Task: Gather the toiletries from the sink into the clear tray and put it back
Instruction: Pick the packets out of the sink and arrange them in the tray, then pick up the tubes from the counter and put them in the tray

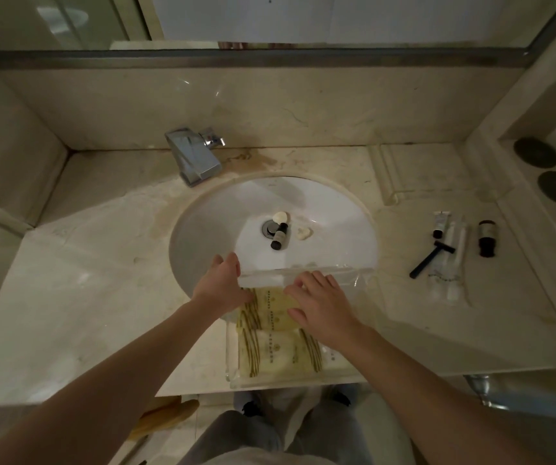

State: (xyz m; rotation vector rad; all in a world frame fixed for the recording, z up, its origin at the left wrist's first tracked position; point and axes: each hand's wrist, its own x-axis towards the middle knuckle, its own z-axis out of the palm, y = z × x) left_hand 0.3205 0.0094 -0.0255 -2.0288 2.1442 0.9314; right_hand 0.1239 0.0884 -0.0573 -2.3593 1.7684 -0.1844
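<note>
Clear tray (307,380), counter's front edge, packets aboard, steadied by left hand (221,286) and right hand (323,307), both flat, holding nothing; next, likely, fetch basin's dark bottle (279,235).

Pretty dim, warm yellowish light overall. The white sink (303,209) is the brightest spot, half in shadow on its left. Edges bend fisheye-style, and everything looks soft and a bit smeary.
</note>
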